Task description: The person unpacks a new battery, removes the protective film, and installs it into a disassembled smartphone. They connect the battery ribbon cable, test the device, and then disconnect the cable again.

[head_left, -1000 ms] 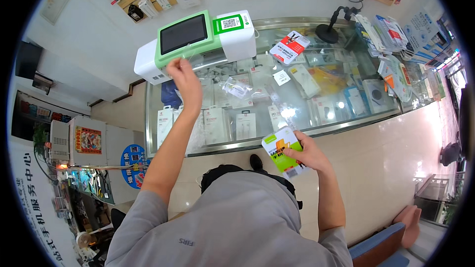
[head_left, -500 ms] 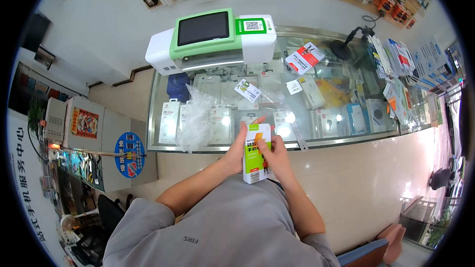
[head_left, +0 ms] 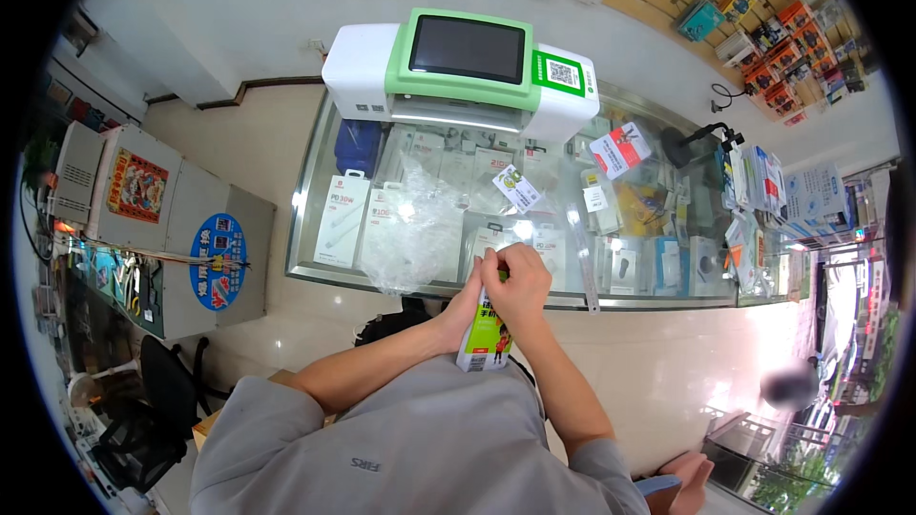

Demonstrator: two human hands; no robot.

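Both my hands hold a small green and white flat package (head_left: 484, 341) in front of my chest, just at the near edge of the glass counter (head_left: 315, 272). My right hand (head_left: 518, 282) curls over the package's top end with its fingers closed on it. My left hand (head_left: 466, 303) grips the package from the left side and is partly hidden behind the right hand. A crumpled clear plastic bag (head_left: 412, 229) lies on the glass just left of my hands.
A white and green machine with a dark screen (head_left: 463, 74) stands at the counter's far edge. Boxed goods fill the case under the glass. A ruler (head_left: 582, 257), tags, a black desk lamp (head_left: 701, 138) and leaflets lie to the right. A cabinet (head_left: 162, 229) stands left.
My left hand came down from the machine and joined the right hand on the package. The package swung from my right side to the middle, and my right hand now covers its top.
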